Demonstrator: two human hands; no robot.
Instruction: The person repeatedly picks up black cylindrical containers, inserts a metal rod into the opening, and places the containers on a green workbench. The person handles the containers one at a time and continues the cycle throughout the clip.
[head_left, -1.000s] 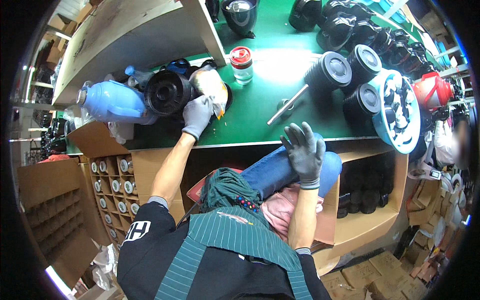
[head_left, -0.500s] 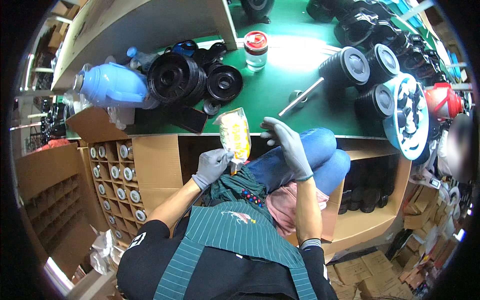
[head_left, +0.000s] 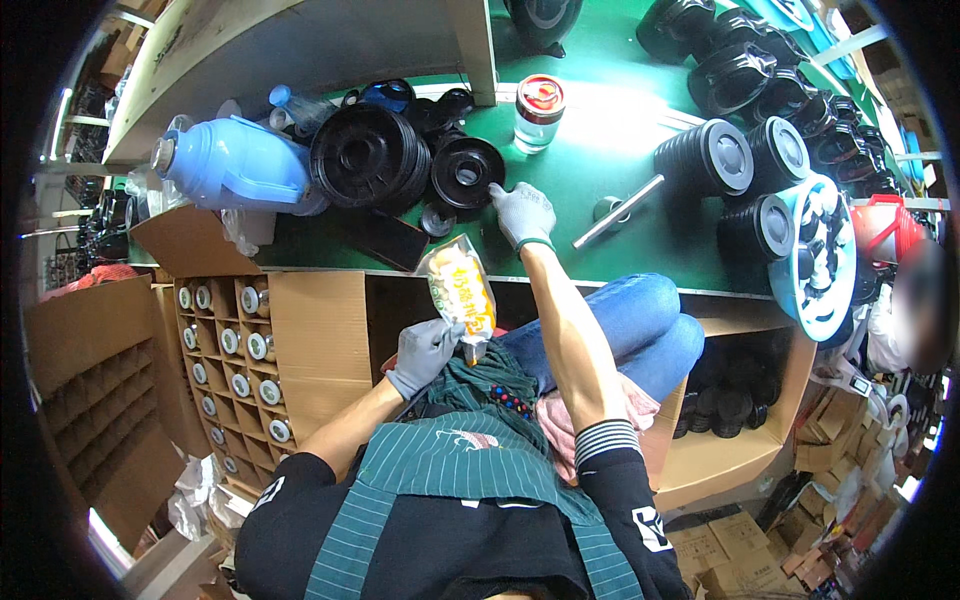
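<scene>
Currently, a seated person in grey gloves works at a green table [head_left: 580, 172]; 12 o'clock points away from them. Above the lap, the left hand [head_left: 428, 352] pinches its fingers together on the bottom end of a yellow-printed bag [head_left: 460, 290], which rises toward 1 o'clock, its top by the table edge. The right hand [head_left: 525, 213] has curled fingers at the 4 o'clock rim of a black disc [head_left: 467, 172]; from here I cannot tell whether they grip it or merely touch.

Held at only 1 end, the bag could flop over if that pinch loosens; were its top open, which I cannot make out, the contents might spill. Pushing instead of lifting could slide the disc into the black stack [head_left: 365, 155] at its 9 o'clock. A careless swing of the right hand toward 3 o'clock might roll the metal rod [head_left: 620, 212], and toward 12 o'clock might topple the red-lidded jar [head_left: 538, 128].
</scene>
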